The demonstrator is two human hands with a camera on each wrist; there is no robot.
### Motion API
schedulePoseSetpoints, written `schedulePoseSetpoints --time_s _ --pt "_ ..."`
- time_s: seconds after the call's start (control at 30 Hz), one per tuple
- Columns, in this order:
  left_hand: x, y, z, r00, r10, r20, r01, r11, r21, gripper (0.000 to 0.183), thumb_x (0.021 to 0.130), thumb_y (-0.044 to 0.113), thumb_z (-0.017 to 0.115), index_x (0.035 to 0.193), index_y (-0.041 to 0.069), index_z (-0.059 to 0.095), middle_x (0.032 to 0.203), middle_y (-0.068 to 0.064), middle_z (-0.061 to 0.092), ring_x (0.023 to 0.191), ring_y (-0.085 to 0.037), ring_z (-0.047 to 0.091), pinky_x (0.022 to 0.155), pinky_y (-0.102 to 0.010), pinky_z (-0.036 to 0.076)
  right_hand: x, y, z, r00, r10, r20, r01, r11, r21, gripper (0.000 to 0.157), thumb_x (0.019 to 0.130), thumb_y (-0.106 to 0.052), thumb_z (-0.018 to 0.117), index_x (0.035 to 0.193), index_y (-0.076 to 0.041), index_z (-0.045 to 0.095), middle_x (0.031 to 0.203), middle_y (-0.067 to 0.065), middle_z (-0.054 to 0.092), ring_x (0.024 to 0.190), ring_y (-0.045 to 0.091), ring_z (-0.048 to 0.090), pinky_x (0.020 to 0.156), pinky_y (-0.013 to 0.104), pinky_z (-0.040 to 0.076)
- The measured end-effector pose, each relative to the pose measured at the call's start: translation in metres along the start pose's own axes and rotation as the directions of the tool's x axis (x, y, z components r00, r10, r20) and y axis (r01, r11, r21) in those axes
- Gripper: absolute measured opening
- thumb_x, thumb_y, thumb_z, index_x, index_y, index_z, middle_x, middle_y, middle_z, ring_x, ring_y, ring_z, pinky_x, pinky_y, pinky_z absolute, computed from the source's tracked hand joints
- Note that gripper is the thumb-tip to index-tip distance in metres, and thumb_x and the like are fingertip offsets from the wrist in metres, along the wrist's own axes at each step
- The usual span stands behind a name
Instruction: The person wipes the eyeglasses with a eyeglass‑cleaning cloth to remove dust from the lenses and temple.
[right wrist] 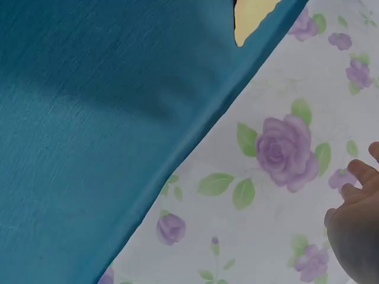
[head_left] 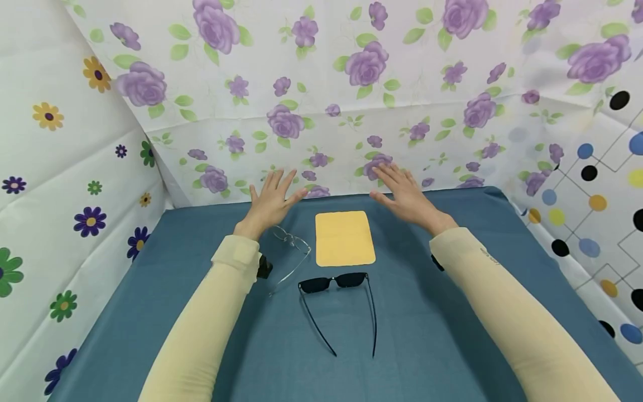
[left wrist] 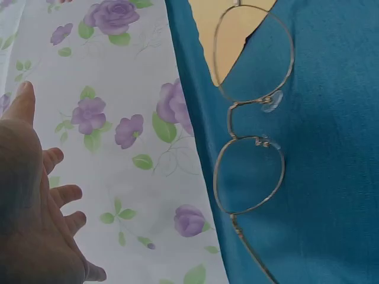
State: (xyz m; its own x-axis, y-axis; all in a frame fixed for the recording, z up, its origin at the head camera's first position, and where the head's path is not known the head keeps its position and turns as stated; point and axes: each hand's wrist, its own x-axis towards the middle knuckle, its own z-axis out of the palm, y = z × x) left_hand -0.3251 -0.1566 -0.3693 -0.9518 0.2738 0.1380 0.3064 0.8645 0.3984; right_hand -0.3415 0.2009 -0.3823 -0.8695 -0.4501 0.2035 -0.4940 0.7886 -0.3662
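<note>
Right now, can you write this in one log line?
left hand: empty | right hand: empty | yellow square: lying flat | sunglasses: unfolded | clear glasses: left of yellow square

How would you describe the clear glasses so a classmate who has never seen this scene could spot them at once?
On the blue cloth, find the yellow square. Just left of it in the head view lie the glasses. Unlike the dark sunglasses below the square, they have see-through lenses and a thin wire frame.

My yellow cloth (head_left: 345,239) lies flat. Wire-rimmed glasses (head_left: 290,239) just left of it; black sunglasses (head_left: 321,283) nearer me, arms spread.
</note>
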Motion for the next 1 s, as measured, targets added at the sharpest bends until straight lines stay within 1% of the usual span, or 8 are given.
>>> schedulePoseSetpoints --time_s 0.1,0.23,0.37,0.53,0.6,0.67,0.8,1.0 --pt "-0.003 -0.001 0.001 1.0 0.003 -0.003 -0.003 1.0 0.0 0.078 0.107 0.065 0.037 0.169 0.022 0.017 0.174 -0.017 0.01 0.16 -0.04 0.001 0.115 -0.077 -0.01 0.001 -0.003 0.003 0.999 -0.027 -0.026 0.027 0.999 0.022 0.074 0.109 -0.045 0.054 0.168 -0.013 0.021 0.173 0.014 0.016 0.16 0.036 0.004 0.127 0.055 -0.003" --pt "-0.007 -0.001 0.002 1.0 0.007 -0.006 -0.007 1.0 -0.022 0.078 0.107 0.065 0.037 0.169 0.023 0.017 0.173 -0.016 0.01 0.16 -0.039 0.001 0.115 -0.077 -0.01 0.002 -0.01 0.005 0.998 -0.055 -0.013 0.056 0.997 0.054 0.074 0.108 -0.038 0.058 0.167 -0.01 0.024 0.173 0.015 0.017 0.16 0.037 0.006 0.128 0.055 -0.001" --pt "-0.01 0.0 0.001 1.0 0.023 -0.01 -0.023 0.998 -0.057 0.077 0.107 0.065 0.037 0.169 0.024 0.018 0.173 -0.017 0.012 0.16 -0.04 0.002 0.116 -0.077 -0.008 0.0 -0.017 0.005 0.998 -0.061 -0.016 0.062 0.995 0.078 0.072 0.108 -0.034 0.06 0.166 -0.01 0.026 0.173 0.015 0.018 0.161 0.034 0.005 0.128 0.056 0.003" --pt "-0.017 0.001 0.0 0.999 0.039 0.007 -0.038 0.996 -0.084 0.079 0.106 0.069 0.035 0.168 0.023 0.02 0.173 -0.016 0.013 0.16 -0.04 0.003 0.118 -0.075 -0.007 -0.002 -0.025 0.007 0.998 -0.056 -0.043 0.062 0.988 0.144 0.069 0.108 -0.034 0.059 0.165 -0.01 0.028 0.172 0.013 0.02 0.161 0.033 0.007 0.127 0.058 0.007" --pt "-0.019 0.001 0.001 0.999 0.04 0.005 -0.04 0.994 -0.097 0.082 0.104 0.071 0.034 0.168 0.023 0.02 0.173 -0.015 0.012 0.16 -0.04 0.003 0.118 -0.074 -0.007 -0.004 -0.029 0.008 0.998 -0.044 -0.042 0.051 0.982 0.183 0.068 0.109 -0.035 0.058 0.166 -0.012 0.028 0.172 0.012 0.02 0.161 0.033 0.008 0.127 0.059 0.007" --pt "-0.021 0.001 0.002 0.999 0.042 -0.012 -0.043 0.992 -0.117 0.084 0.103 0.074 0.032 0.168 0.022 0.021 0.173 -0.015 0.012 0.16 -0.04 0.004 0.118 -0.074 -0.007 -0.005 -0.031 0.008 0.999 -0.038 -0.03 0.044 0.977 0.209 0.068 0.109 -0.034 0.058 0.166 -0.013 0.028 0.172 0.013 0.02 0.16 0.034 0.008 0.126 0.061 0.009" --pt "-0.026 0.003 0.004 0.998 0.044 -0.045 -0.051 0.983 -0.174 0.085 0.102 0.075 0.031 0.168 0.023 0.021 0.173 -0.015 0.014 0.159 -0.039 0.007 0.119 -0.075 -0.004 -0.006 -0.034 0.011 1.0 -0.025 0.003 0.023 0.976 0.217 0.068 0.109 -0.038 0.057 0.166 -0.016 0.027 0.172 0.013 0.02 0.16 0.035 0.01 0.124 0.063 0.014" --pt "-0.032 0.008 0.008 0.997 0.055 -0.056 -0.067 0.97 -0.234 0.084 0.102 0.074 0.034 0.168 0.024 0.021 0.173 -0.014 0.014 0.16 -0.039 0.007 0.12 -0.073 -0.004 -0.01 -0.034 0.011 1.0 0.001 0.028 -0.007 0.971 0.239 0.069 0.109 -0.041 0.056 0.167 -0.019 0.027 0.173 0.01 0.019 0.16 0.032 0.011 0.125 0.062 0.015"
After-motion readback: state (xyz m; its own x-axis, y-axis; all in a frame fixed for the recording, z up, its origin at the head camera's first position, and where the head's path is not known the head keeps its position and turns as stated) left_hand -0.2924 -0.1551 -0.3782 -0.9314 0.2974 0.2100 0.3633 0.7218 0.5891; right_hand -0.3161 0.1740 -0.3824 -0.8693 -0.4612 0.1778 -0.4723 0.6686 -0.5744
